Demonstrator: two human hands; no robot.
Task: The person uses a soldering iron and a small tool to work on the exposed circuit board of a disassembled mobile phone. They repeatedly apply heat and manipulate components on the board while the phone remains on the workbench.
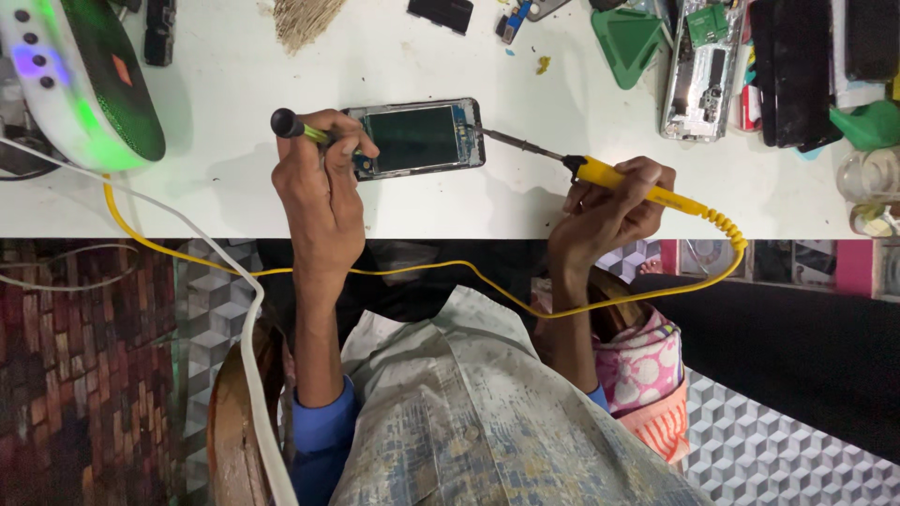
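My right hand grips a yellow-handled soldering iron, tip at the opened black smartphone's 3 o'clock; left hand clutches a black-capped tool.

The white table is brightly and evenly lit from above, close to washing out near its top edge. Soft shadows fall beside the left hand and under the right hand. The speaker glows green and violet, its lights blown out and smeared (the brightest spot in view). Below the table edge the scene turns dim; the brick pattern is murky. The shirt, nearest the camera, is slightly soft. The phone stays sharp, its screen dark with little glare.
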